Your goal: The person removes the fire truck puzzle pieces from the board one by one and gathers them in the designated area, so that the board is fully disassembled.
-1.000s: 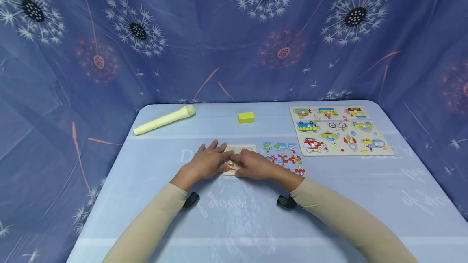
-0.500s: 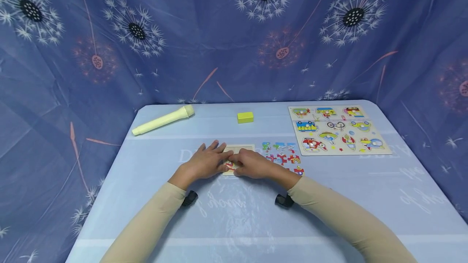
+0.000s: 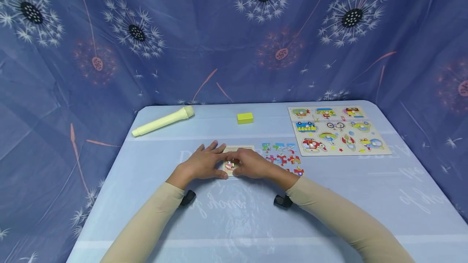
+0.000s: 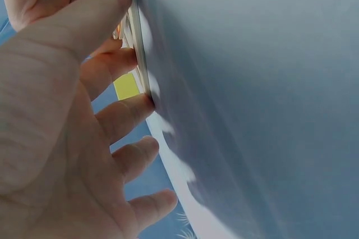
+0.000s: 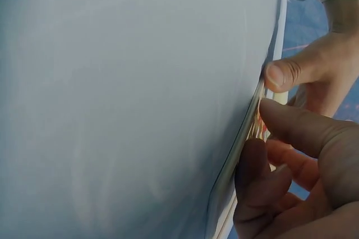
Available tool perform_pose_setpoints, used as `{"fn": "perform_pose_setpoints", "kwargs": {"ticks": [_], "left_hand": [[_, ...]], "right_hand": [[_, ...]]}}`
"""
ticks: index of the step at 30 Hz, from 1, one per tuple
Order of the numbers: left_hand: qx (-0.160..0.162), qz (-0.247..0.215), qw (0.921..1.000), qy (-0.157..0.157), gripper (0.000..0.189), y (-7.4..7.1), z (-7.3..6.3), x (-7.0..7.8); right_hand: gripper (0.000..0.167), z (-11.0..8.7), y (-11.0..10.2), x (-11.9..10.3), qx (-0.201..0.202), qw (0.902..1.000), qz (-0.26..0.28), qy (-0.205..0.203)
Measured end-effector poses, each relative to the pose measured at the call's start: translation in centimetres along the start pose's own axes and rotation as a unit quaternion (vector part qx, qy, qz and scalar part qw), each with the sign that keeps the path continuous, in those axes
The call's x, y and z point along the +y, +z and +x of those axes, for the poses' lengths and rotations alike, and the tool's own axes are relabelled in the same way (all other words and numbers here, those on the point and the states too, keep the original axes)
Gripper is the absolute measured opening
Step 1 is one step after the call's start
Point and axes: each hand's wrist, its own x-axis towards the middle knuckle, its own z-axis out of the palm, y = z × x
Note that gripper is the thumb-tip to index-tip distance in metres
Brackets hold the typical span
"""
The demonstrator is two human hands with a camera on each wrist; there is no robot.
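Note:
A small wooden puzzle tray (image 3: 245, 147) lies flat on the table between the two hands. My left hand (image 3: 204, 164) rests at its left side, thumb at the near edge and the other fingers spread. In the left wrist view those fingertips touch the tray's edge. My right hand (image 3: 254, 164) reaches in from the right with bent fingers. Its thumb and index finger pinch at a red and white puzzle piece (image 3: 229, 166) in the tray, partly hidden by the fingers. Loose jigsaw pieces (image 3: 281, 159) lie in rows just right of the tray, some under the right forearm.
A larger peg puzzle board (image 3: 341, 132) with vehicle pictures lies at the back right. A yellow block (image 3: 245, 118) sits behind the tray. At the back left is a pale yellow toy microphone (image 3: 162, 121). A patterned blue curtain (image 3: 204, 44) hangs behind the table.
The right index finger has shifted slightly left, overlapping the left fingers, and more of the red and white piece shows. The left thumb has moved a little nearer the tray's front edge.

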Motion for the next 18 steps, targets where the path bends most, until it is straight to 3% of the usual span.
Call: {"fn": "perform_pose_setpoints", "kwargs": {"ticks": [11, 18], "left_hand": [[0.008, 0.005, 0.9999, -0.001, 0.084, 0.1, 0.1, 0.1], [0.01, 0.012, 0.9999, -0.006, 0.083, 0.3, 0.1, 0.2]], "right_hand": [[0.037, 0.4, 0.3, -0.1, 0.02, 0.9996, -0.013, 0.017], [0.043, -0.7, -1.0, 0.2, 0.006, 0.9984, -0.051, 0.023]]}}
